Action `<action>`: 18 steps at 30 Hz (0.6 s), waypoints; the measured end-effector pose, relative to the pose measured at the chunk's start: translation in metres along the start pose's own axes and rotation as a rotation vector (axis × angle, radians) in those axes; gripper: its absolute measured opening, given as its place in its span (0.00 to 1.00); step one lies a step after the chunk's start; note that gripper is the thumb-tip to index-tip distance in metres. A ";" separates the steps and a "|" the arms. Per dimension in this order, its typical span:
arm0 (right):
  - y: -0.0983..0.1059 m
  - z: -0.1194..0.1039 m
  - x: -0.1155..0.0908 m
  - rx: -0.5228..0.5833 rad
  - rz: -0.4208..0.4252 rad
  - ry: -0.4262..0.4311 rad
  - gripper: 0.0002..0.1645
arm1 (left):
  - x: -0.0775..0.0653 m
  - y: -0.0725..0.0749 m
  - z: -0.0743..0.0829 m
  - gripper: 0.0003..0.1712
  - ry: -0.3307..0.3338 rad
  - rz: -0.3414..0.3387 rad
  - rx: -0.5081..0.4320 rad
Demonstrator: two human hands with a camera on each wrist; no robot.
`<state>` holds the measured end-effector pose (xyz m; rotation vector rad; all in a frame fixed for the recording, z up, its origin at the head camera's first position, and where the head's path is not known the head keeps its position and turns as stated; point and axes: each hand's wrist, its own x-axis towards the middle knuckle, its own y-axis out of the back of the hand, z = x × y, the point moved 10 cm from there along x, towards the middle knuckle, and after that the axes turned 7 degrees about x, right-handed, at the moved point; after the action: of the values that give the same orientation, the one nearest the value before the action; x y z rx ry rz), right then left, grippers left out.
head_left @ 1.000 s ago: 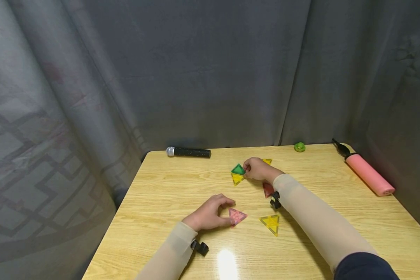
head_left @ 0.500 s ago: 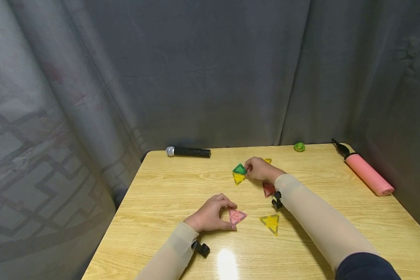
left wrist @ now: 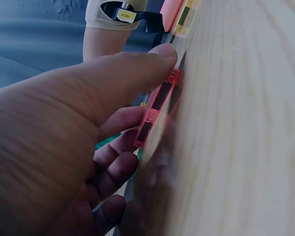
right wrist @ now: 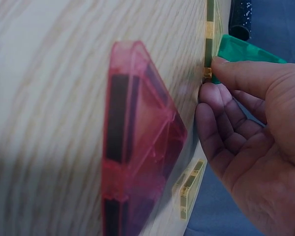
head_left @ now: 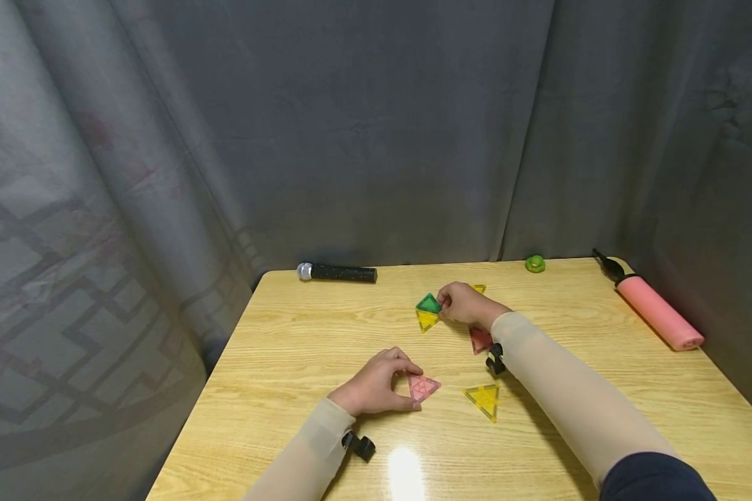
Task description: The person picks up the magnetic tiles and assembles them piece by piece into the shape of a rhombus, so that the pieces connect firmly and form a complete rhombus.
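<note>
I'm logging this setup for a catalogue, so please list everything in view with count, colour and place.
Table: 1, light wood, centre
Curtain: count unclear, grey, behind and beside table
Microphone: 1, black with silver head, back left
Small trinket: 1, green, back right
Hand pump: 1, pink and black, right edge
Green triangular tile: 1, green, mid-table
Yellow triangular tiles: 3, yellow, front, against green tile, behind right hand
Red triangular tiles: 2, red, at left hand, near right wrist
Wrist devices: 2, black, one per wrist
Sleeves: 2, beige, forearms; dark blue above right
Hands: 2, bare, left holding red tile, right pinching green
</note>
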<state>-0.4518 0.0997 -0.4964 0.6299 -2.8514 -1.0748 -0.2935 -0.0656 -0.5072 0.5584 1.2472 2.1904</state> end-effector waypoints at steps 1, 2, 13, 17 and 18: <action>0.000 0.000 0.000 0.000 0.001 -0.002 0.08 | 0.000 0.000 0.000 0.31 -0.002 0.000 0.002; 0.000 0.000 0.000 -0.001 0.000 0.000 0.08 | 0.000 0.000 0.000 0.31 -0.003 0.000 0.005; 0.000 0.002 0.001 0.015 -0.005 -0.007 0.07 | 0.000 0.002 -0.002 0.31 -0.003 0.009 -0.019; 0.000 0.002 0.000 0.023 -0.008 -0.007 0.08 | 0.000 0.003 -0.002 0.32 -0.004 0.020 -0.027; 0.000 0.002 0.001 0.026 -0.008 -0.010 0.08 | 0.000 0.003 -0.003 0.32 -0.002 0.022 -0.038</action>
<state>-0.4525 0.1006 -0.4981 0.6403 -2.8779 -1.0468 -0.2962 -0.0687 -0.5055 0.5610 1.2019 2.2261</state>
